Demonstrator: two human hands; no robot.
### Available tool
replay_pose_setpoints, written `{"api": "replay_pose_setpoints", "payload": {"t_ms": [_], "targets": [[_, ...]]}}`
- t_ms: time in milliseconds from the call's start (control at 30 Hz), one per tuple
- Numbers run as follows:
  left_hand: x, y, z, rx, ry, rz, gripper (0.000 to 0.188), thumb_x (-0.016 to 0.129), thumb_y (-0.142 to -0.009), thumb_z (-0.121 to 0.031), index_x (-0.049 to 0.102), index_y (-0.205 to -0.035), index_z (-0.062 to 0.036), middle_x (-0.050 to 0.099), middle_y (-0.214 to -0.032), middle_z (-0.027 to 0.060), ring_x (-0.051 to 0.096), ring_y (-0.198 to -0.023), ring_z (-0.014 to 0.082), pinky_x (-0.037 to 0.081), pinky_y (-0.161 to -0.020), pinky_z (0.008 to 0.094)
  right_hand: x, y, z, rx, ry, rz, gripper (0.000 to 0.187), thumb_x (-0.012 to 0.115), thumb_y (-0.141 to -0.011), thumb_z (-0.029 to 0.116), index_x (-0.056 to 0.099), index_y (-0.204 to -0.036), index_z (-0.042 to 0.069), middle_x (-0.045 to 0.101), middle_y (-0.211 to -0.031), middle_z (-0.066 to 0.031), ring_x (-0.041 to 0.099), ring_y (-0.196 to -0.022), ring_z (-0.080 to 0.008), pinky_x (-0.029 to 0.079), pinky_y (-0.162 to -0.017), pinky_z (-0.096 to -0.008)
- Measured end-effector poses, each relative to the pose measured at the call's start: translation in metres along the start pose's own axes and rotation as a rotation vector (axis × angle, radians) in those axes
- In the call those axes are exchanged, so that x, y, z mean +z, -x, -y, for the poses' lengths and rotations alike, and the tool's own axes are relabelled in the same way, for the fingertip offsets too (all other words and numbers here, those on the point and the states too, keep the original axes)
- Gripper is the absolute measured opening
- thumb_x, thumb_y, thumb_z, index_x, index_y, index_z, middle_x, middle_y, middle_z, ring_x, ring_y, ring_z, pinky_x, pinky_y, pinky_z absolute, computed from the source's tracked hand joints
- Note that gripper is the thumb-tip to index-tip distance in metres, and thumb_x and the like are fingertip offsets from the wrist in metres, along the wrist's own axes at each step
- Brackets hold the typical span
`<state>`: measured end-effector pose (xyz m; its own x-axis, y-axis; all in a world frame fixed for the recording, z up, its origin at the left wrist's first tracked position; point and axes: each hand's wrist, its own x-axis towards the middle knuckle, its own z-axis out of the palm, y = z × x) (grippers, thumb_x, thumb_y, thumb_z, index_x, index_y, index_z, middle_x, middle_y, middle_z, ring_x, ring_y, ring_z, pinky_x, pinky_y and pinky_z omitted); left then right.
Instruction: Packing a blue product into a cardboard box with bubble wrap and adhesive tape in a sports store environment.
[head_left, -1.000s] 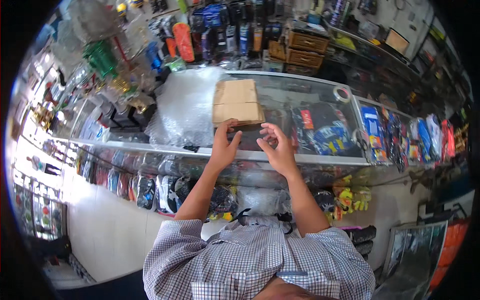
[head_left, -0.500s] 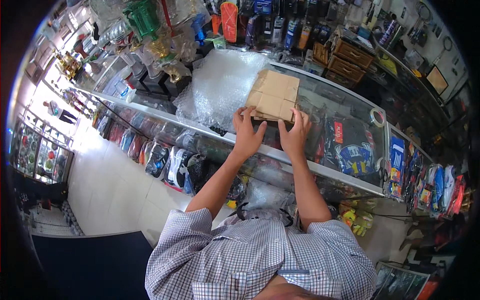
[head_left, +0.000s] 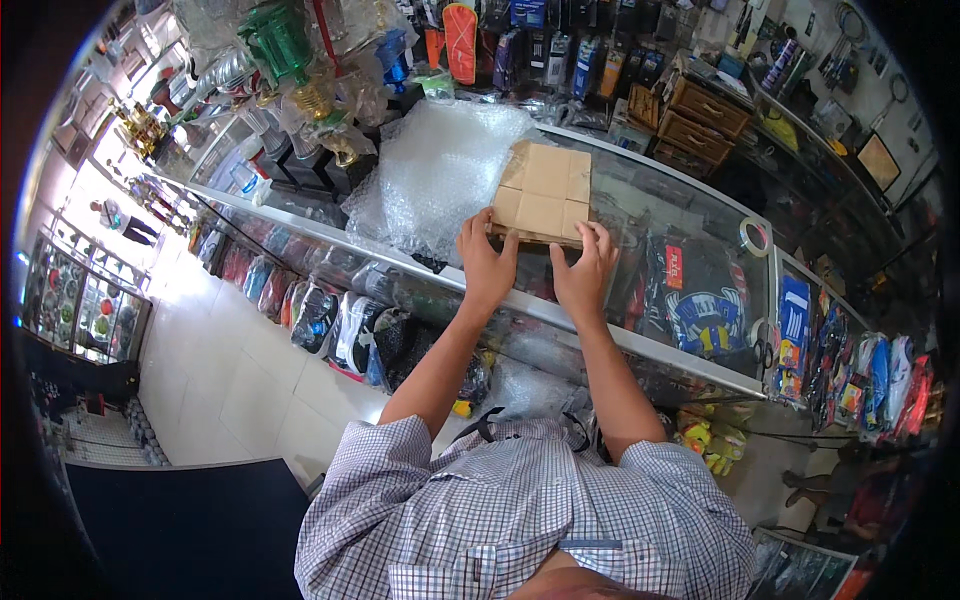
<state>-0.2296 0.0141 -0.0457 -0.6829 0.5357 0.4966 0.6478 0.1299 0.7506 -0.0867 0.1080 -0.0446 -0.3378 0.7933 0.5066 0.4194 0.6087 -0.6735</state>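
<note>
A flat stack of folded brown cardboard [head_left: 545,190] lies on the glass counter, its near edge toward me and crease lines across its top. My left hand [head_left: 487,268] grips the near left corner, fingers along the side and thumb at the front edge. At the near right corner my right hand [head_left: 585,278] does the same, its fingertips curled on the cardboard's edge. A sheet of clear bubble wrap [head_left: 435,180] spreads on the counter just left of the cardboard, partly beneath it.
Trophies [head_left: 285,60] stand at the counter's left end. To the right are a tape roll [head_left: 754,237], scissors [head_left: 763,350] and packed dark clothing [head_left: 700,300] by the glass. Small wooden drawers [head_left: 700,115] sit behind. A person [head_left: 125,222] stands far left.
The cardboard has shifted slightly left and turned a little straighter, with both hands moving along with it. My fingers stay at its near corners.
</note>
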Motion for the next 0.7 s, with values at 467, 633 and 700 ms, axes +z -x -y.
{"api": "replay_pose_setpoints", "payload": {"t_ms": [467, 633, 700], "targets": [[0.007, 0.002, 0.0, -0.003, 0.048, -0.199, 0.03, 0.067, -0.106, -0.009, 0.059, -0.13, 0.0063, 0.067, -0.121, 0.0231, 0.066, -0.111, 0.0352, 0.052, -0.096, 0.0467, -0.001, 0.003, -0.003, 0.01, -0.127, -0.06, 0.014, 0.078, -0.09, 0.019, 0.076, -0.096, 0.006, 0.069, -0.112, -0.01, 0.061, -0.112, -0.0345, 0.044, -0.102, -0.0504], [0.003, 0.009, -0.007, -0.057, 0.205, -0.156, 0.026, 0.063, -0.109, -0.007, 0.058, -0.131, 0.0057, 0.068, -0.119, 0.024, 0.068, -0.108, 0.0386, 0.053, -0.095, 0.0458, -0.003, 0.003, -0.003, 0.076, -0.153, -0.039, 0.014, 0.075, -0.093, 0.021, 0.073, -0.089, 0.008, 0.069, -0.104, -0.0067, 0.064, -0.105, -0.031, 0.044, -0.099, -0.0479], [0.001, 0.01, -0.008, -0.074, 0.237, -0.14, 0.027, 0.062, -0.109, -0.008, 0.057, -0.132, 0.0051, 0.067, -0.122, 0.0246, 0.067, -0.11, 0.0411, 0.052, -0.097, 0.0466, -0.003, 0.005, -0.001, 0.078, -0.16, -0.047, 0.014, 0.075, -0.093, 0.021, 0.073, -0.092, 0.008, 0.068, -0.104, -0.0068, 0.064, -0.107, -0.0313, 0.044, -0.1, -0.048]]}}
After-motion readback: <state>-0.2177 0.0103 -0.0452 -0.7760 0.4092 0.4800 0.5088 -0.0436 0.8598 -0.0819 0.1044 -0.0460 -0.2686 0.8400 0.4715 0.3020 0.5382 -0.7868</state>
